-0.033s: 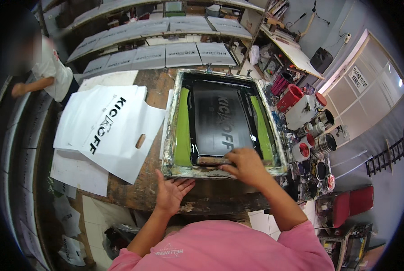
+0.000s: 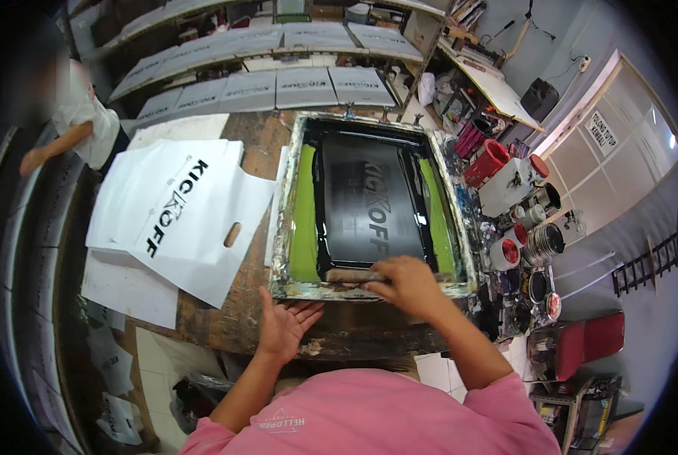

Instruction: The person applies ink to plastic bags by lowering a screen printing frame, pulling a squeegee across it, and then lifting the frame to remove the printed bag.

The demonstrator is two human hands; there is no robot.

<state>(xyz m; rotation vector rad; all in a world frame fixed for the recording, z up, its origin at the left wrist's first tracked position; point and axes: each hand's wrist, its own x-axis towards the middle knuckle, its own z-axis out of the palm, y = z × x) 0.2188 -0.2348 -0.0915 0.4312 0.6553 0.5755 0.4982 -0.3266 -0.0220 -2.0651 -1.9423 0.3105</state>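
- Clearly the printing pass is near its end, as I judge it: the squeegee lies at the near edge of the screen frame, and black ink coats the mesh behind it, with the lettering showing through
- Done so far, by the look of things: a stack of white printed bags lies on the desk just left of the frame, and rows of grey printed sheets rest on the racks beyond
- Left to do, in my judgement: lifting the frame and taking out whatever lies beneath it; what sits under the mesh is hidden
- Right hand is closed over the squeegee's wooden handle, knuckles up, forearm reaching in from the lower right across the frame's near rail
- Left hand lies flat and spread, palm up, fingers wide, holding nothing; it rests on the desk just in front of the frame's near left corner, fingertips close to the rail
- Green borders flank the inked area on both sides
- Ink cans and a red tub crowd the desk to the right of the frame
- Another person in a white shirt bends over at the far left, well apart from the hands
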